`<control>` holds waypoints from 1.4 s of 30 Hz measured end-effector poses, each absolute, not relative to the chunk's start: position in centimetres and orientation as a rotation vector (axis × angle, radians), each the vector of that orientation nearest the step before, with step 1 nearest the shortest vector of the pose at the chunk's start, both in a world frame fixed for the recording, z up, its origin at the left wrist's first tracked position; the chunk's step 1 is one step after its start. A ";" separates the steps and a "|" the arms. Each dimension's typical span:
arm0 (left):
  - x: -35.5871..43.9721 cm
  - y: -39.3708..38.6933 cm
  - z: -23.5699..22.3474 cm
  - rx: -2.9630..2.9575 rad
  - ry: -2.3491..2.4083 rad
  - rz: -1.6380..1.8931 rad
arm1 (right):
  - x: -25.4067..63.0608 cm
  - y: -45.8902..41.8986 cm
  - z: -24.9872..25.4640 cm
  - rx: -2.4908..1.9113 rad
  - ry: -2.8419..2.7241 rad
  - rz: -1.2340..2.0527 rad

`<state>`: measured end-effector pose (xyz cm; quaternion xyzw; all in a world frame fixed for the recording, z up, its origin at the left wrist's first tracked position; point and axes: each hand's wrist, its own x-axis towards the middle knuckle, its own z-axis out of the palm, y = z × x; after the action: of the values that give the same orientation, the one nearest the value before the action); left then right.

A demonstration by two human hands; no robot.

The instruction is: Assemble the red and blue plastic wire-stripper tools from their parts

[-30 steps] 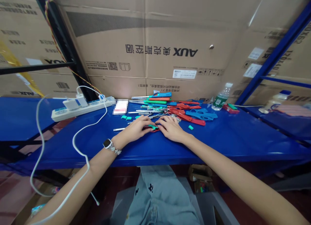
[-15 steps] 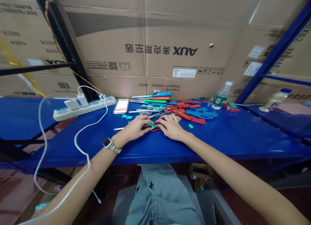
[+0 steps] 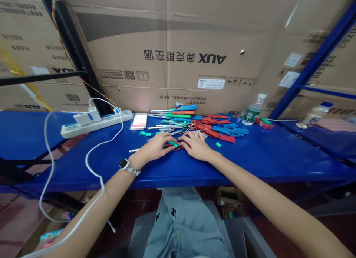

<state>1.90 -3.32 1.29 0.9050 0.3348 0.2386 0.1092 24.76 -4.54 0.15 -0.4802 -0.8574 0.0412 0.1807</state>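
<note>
At the blue table (image 3: 261, 157), a red casing (image 3: 178, 149) is still being pinched by the left hand (image 3: 158, 144) and the right hand (image 3: 197, 145) (fingers curled, placement practically unchanged).

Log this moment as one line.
left hand: holding red-and-teal piece | right hand: holding same piece | beyond: red handles, blue handles

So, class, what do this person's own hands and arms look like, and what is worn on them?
The left hand and right hand are ungloved, and no sleeves show. At the left wrist sits a watch with a square dark face and a silvery link band; no watch shows at the right.
</note>
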 end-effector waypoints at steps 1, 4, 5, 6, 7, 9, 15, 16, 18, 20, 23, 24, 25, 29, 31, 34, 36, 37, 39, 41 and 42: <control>1.9 -3.4 1.3 2.660 0.986 0.706 | 24.8 -4.5 0.1 -1.354 -2.422 0.116; 2.0 -3.6 1.1 2.663 0.985 0.727 | 24.8 -4.4 0.0 -1.350 -2.422 0.112; 2.0 -3.7 1.1 2.661 0.985 0.735 | 24.8 -4.4 0.0 -1.350 -2.423 0.114; 2.0 -3.7 1.1 2.658 0.986 0.743 | 24.9 -4.4 0.0 -1.352 -2.423 0.115; 1.9 -3.7 1.1 2.658 0.985 0.744 | 24.8 -4.4 0.0 -1.355 -2.422 0.118; 1.8 -3.6 1.2 2.674 0.993 0.729 | 24.8 -4.5 0.0 -1.356 -2.419 0.121; 2.0 -3.2 1.9 2.726 0.974 0.642 | 24.8 -4.5 0.1 -1.342 -2.409 0.115; 2.1 -3.1 1.9 2.719 0.971 0.635 | 24.8 -4.5 0.1 -1.341 -2.410 0.114; 2.1 -3.1 1.9 2.701 0.971 0.641 | 24.8 -4.5 0.1 -1.342 -2.417 0.116; 2.1 -3.2 1.7 2.690 0.973 0.663 | 24.8 -4.5 0.2 -1.351 -2.422 0.121; 2.1 -3.4 1.2 2.686 0.982 0.699 | 24.7 -4.5 0.2 -1.365 -2.424 0.115; 2.2 -3.4 1.1 2.682 0.978 0.708 | 24.7 -4.5 0.2 -1.366 -2.428 0.108; 2.2 -3.4 1.1 2.676 0.965 0.716 | 24.8 -4.5 0.2 -1.364 -2.432 0.102; 2.2 -3.6 1.2 2.660 0.869 0.707 | 24.8 -4.5 0.0 -1.350 -2.439 0.086; 2.0 -3.7 1.4 2.685 0.854 0.693 | 24.9 -4.5 0.0 -1.346 -2.434 0.088; 1.6 -3.9 1.6 2.721 0.845 0.719 | 24.9 -4.5 0.1 -1.351 -2.429 0.104; 1.3 -3.8 1.7 2.737 0.868 0.774 | 24.9 -4.5 0.2 -1.357 -2.428 0.115; 1.2 -3.8 1.8 2.748 0.898 0.796 | 24.9 -4.5 0.3 -1.359 -2.426 0.118; 1.1 -3.5 2.0 2.770 0.976 0.791 | 24.8 -4.5 0.3 -1.362 -2.419 0.123; 1.2 -3.2 2.4 2.784 1.030 0.713 | 24.8 -4.5 0.3 -1.366 -2.413 0.133; 1.3 -3.1 2.7 2.784 1.045 0.661 | 24.8 -4.5 0.3 -1.367 -2.413 0.139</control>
<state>1.32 -3.07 2.68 0.9129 0.3426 0.2169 0.0475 24.82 -4.54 0.31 -0.4840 -0.8547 0.0493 0.1814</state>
